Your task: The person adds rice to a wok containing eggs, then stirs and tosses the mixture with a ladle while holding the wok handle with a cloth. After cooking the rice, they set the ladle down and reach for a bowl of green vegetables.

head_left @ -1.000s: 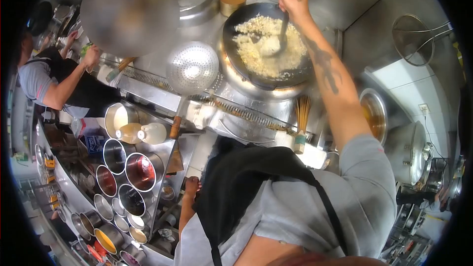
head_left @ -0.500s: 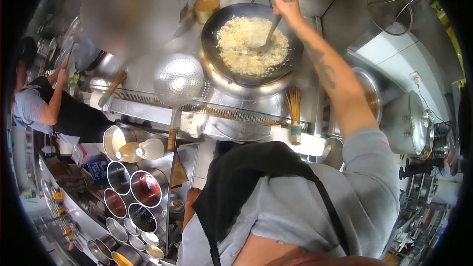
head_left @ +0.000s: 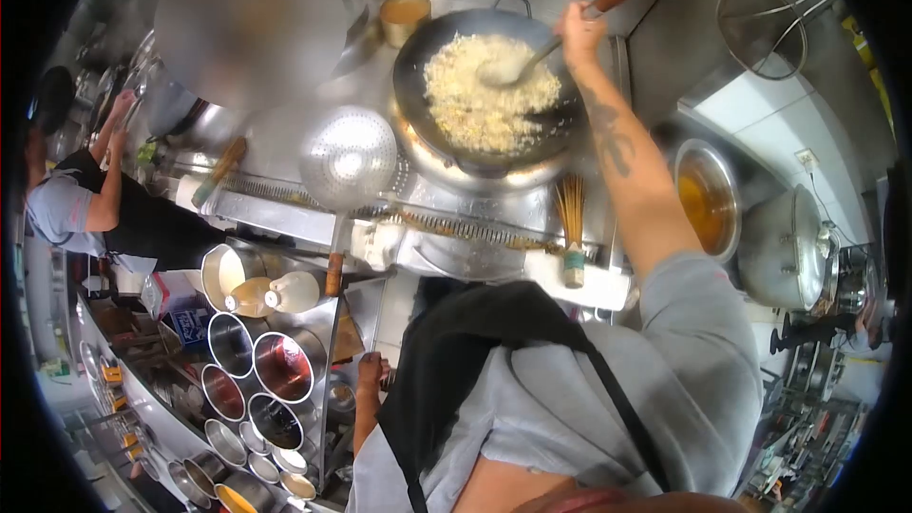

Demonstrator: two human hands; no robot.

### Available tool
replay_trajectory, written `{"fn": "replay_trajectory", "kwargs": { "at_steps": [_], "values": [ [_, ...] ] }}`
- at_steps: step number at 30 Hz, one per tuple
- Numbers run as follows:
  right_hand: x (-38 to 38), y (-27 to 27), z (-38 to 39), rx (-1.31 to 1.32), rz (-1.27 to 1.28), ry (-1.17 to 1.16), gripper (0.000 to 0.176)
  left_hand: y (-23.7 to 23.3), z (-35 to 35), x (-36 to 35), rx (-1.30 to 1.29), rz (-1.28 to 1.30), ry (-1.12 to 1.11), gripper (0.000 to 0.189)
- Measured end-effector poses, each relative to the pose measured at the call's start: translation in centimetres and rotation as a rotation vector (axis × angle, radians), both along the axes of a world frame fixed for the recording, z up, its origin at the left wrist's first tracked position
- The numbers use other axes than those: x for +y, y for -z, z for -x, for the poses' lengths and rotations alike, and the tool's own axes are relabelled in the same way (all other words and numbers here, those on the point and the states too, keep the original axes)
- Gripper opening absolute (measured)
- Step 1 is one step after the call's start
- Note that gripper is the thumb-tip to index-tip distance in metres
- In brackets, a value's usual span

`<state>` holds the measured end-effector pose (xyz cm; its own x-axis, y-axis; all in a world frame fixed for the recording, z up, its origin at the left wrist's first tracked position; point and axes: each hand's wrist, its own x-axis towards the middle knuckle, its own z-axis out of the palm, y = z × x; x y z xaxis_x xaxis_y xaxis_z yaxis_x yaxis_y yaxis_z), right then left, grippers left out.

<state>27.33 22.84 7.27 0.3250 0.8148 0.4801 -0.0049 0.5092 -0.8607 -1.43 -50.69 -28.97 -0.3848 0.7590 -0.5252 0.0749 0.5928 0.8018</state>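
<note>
My right hand is wrapped round the ladle, near where its metal shaft meets the wooden handle. The ladle's bowl rests in a heap of pale fried rice with yellow bits. A dark wok on the round burner holds the rice. Down by my left side, my left hand is closed beside the pot rack. Something dark shows at its edge, but I cannot make out what it is.
Left of the wok lies a perforated strainer; a bamboo brush stands in front. Several sauce pots fill the rack at left. A bowl of orange liquid and a lidded pot stand right. A co-worker works at far left.
My right hand has moved right and slightly down, tilting the ladle's handle over to the right. The ladle's bowl has shifted slightly up within the rice. My left hand shows more fully.
</note>
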Motion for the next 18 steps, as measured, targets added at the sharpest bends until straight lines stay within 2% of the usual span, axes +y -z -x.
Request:
{"fn": "replay_trajectory", "kwargs": {
  "at_steps": [1, 3, 4, 5, 8, 9, 10, 12, 15, 17, 18],
  "values": [
    [1.2, -0.7, 0.8, -0.067, 0.066, -0.153, 0.018, -0.3, -0.6, 0.5, -0.013, -0.003, -0.025, 0.018],
    [-0.1, -3.7, 1.9, -0.010, 0.138, -0.199, 0.017, -1.2, -0.8, -0.3, 0.057, -0.008, 0.042, 0.019],
    [-0.2, -6.8, 2.6, 0.020, 0.155, -0.226, 0.016, -1.9, -1.0, -0.5, 0.093, -0.012, 0.075, 0.019],
    [-1.4, -8.6, 2.5, -0.021, 0.092, -0.179, 0.015, -1.3, -1.1, -1.4, 0.108, -0.024, 0.079, 0.019],
    [-1.6, -7.0, 2.8, 0.190, -0.107, -0.226, 0.017, -1.0, -2.1, -3.8, 0.016, 0.126, -0.029, 0.021],
    [-0.6, -4.1, 3.7, 0.073, -0.097, -0.212, 0.017, -1.3, -2.8, -5.6, -0.040, 0.220, -0.078, 0.021],
    [-0.7, -3.5, 4.8, -0.139, -0.080, -0.195, 0.019, -1.6, -3.3, -6.7, -0.095, 0.308, -0.125, 0.022],
    [0.7, -4.8, 4.9, -0.119, 0.025, -0.227, 0.020, -1.2, -4.2, -6.7, -0.209, 0.461, -0.232, 0.023],
    [3.5, -4.4, 3.5, -0.186, -0.115, -0.143, 0.022, -4.5, -5.1, -6.9, -0.329, 0.254, -0.404, 0.024],
    [1.7, -2.1, 4.7, -0.098, -0.100, -0.203, 0.025, -1.3, -4.8, -9.4, 0.467, -0.049, 0.116, 0.024],
    [0.7, -1.1, 5.4, -0.053, -0.091, -0.227, 0.027, 1.4, -4.3, -10.5, 0.701, -0.135, 0.303, 0.024]
  ]
}}
